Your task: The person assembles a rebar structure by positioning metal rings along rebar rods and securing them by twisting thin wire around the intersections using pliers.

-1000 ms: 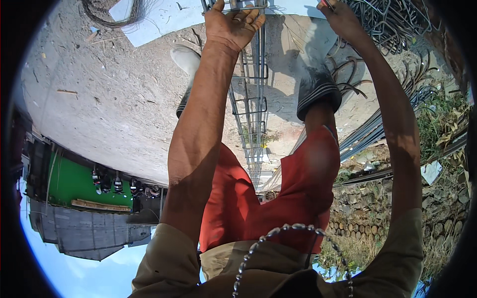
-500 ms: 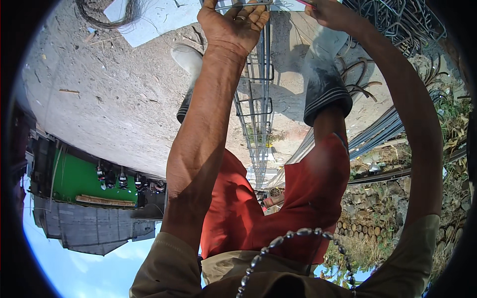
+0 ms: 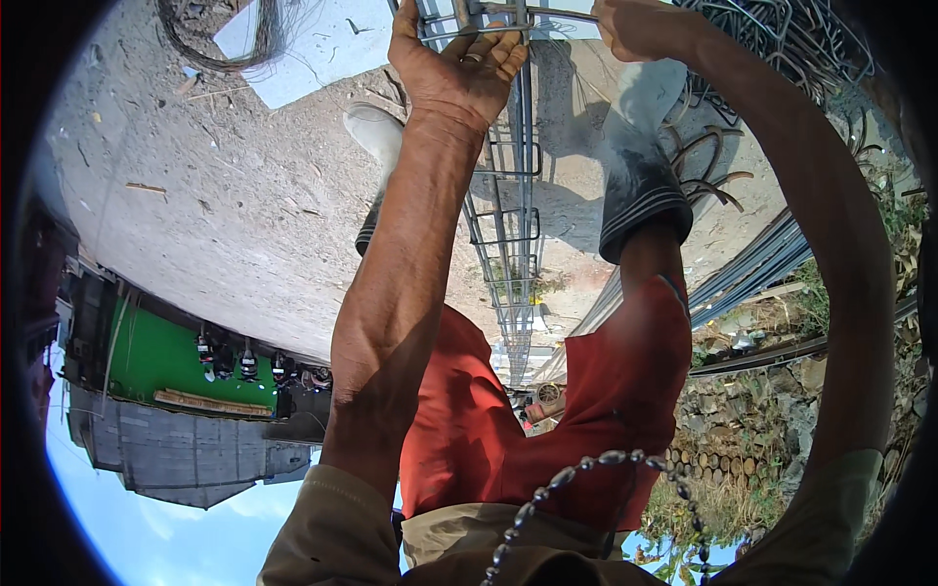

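A long rebar cage (image 3: pixel 505 205) of lengthwise steel bars and square stirrups runs down the middle between my legs. My left hand (image 3: pixel 454 73), palm up, is closed around the cage at the top edge, its fingers curled over a stirrup and the bars. To the right, my right hand (image 3: pixel 640 29) is closed in a fist on a thin metal rod tool (image 3: pixel 562 14), which points left to the cage. The rod's far end is hard to make out among the bars by my left fingers.
A coil of thin wire (image 3: pixel 230 59) lies by a pale sheet (image 3: pixel 322 44) at upper left. Bent steel stirrups (image 3: pixel 782 39) are heaped at upper right, with curved bar ends (image 3: pixel 713 161) below. Long bars (image 3: pixel 747 269) lie along the right. My boots (image 3: pixel 640 146) stand either side of the cage.
My right hand has turned and shifted slightly down; the rod now shows stretching left to the cage, where before a pink end showed at the hand. My left hand keeps its grip.
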`<state>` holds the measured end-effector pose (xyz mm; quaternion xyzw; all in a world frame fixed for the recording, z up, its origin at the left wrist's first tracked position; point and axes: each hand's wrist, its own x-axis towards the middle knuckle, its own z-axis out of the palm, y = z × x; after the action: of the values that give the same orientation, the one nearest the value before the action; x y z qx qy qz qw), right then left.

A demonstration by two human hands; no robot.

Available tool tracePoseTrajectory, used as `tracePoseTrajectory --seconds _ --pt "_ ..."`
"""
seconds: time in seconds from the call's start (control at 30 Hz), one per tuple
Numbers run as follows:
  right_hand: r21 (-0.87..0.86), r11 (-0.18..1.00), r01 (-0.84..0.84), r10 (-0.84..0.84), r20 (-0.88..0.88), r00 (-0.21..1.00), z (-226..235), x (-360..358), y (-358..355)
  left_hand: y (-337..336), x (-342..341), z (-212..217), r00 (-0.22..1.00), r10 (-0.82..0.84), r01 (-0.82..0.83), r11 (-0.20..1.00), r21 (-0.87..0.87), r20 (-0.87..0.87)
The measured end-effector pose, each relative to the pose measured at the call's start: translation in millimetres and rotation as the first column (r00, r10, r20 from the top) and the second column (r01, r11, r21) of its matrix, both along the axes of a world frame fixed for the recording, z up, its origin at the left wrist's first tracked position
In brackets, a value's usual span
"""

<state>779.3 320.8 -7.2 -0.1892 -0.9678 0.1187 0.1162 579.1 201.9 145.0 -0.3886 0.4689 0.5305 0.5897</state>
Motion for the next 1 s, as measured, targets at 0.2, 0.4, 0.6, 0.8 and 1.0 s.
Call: tracePoseTrajectory --seconds 0.2,0.4,0.6,0.8,1.0 --pt "-0.696 0.693 0.185 0.566 0.685 0.458 37 -21 -8 -13 -13 2 0.999 0.024 -0.025 0.999 -0.024 -0.034" --pt "-0.564 0.173 0.808 0.001 0.820 0.572 145 45 1 -15 4 27 0.921 -0.334 0.325 0.942 -0.081 -0.200" --pt "-0.684 -0.441 0.581 -0.441 0.729 0.523 286 36 -93 -46 79 140 0.672 -0.640 0.729 0.660 0.180 -0.374" --pt "-0.649 -0.380 0.659 -0.569 0.726 0.386 325 2 -146 -76 105 185 0.376 -0.724 0.890 0.457 0.006 -0.578" --pt "-0.698 -0.584 0.415 -0.479 0.709 0.518 344 46 -131 -79 74 193 0.359 -0.878 0.928 0.301 0.218 -0.317"
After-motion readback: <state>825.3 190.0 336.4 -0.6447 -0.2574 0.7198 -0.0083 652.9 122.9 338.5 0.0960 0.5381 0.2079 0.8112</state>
